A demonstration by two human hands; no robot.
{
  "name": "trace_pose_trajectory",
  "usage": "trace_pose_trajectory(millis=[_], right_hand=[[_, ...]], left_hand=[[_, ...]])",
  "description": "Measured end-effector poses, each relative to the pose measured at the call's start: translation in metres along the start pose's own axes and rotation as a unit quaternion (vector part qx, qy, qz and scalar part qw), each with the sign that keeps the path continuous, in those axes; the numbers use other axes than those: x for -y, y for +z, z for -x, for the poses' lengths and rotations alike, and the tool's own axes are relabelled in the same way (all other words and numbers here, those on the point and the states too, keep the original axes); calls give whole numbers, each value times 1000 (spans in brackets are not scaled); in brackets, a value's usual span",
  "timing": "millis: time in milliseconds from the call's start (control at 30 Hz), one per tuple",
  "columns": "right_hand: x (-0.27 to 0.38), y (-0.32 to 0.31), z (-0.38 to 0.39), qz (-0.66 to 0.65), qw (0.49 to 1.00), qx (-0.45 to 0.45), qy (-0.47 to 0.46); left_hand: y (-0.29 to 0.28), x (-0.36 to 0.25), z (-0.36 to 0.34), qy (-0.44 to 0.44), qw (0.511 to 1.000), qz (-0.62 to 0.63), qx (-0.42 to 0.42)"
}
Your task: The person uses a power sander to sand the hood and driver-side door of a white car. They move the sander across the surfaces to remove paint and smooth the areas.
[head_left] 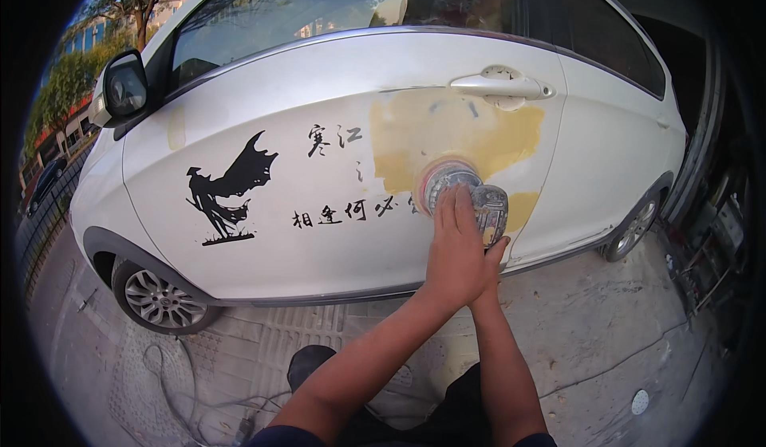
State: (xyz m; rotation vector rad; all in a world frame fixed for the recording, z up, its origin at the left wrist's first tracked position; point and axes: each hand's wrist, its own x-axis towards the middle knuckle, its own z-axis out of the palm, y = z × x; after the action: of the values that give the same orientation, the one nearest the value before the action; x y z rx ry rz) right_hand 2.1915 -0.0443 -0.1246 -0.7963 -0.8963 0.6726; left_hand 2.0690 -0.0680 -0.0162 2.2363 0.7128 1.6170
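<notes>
A round power sander [444, 182] rests with its pad against the white car door [311, 200], at the lower edge of a yellowish filler patch [399, 150]. My left hand [456, 248] grips the sander from above, its fingers close together over the head. My right hand [495, 257] is closed around the sander's dusty body beside it, mostly hidden behind the left hand; its thumb shows. Left of the sander, the door carries a black caped-figure decal [227, 188] and black lettering [329, 214], part of it behind the sander.
The door handle [503, 86] sits above the patch. A side mirror [125, 86] juts out at the far left, above the front wheel [163, 297]. A cable [163, 383] lies on the paved ground at lower left. Assorted items [710, 263] stand at the right.
</notes>
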Motion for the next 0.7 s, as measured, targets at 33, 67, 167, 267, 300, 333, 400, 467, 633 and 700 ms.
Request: trace_pose_trajectory(millis=[33,67,167,267,300,333,400,467,633,700], right_hand=[[-4,1,6,-12,1000,-9,2],[-5,0,6,-15,1000,-11,1],[7,-6,-14,30,999,17,-20],[31,-18,-50,88,994,56,-42],[34,-20,-58,130,986,78,-72],[38,-22,-66,105,991,68,-41],[32,-21,-61,123,989,60,-48],[20,-17,-43,31,999,35,-14],[4,-9,0,-59,998,-10,3],[19,-15,-11,-2,999,26,-18]], left_hand=[[-1,2,4,-26,999,2,40],[0,3,3,7,1000,-1,8],[0,-4,-16,23,1000,9,-12],[2,-17,-49,24,998,37,-37],[2,-20,-56,24,998,46,-41],[3,-21,-59,53,994,54,-78],[2,-19,-52,10,998,42,-40],[3,-14,-31,2,999,26,-26],[5,-8,-6,-11,1000,9,18],[7,-13,-20,11,1000,26,-1]])
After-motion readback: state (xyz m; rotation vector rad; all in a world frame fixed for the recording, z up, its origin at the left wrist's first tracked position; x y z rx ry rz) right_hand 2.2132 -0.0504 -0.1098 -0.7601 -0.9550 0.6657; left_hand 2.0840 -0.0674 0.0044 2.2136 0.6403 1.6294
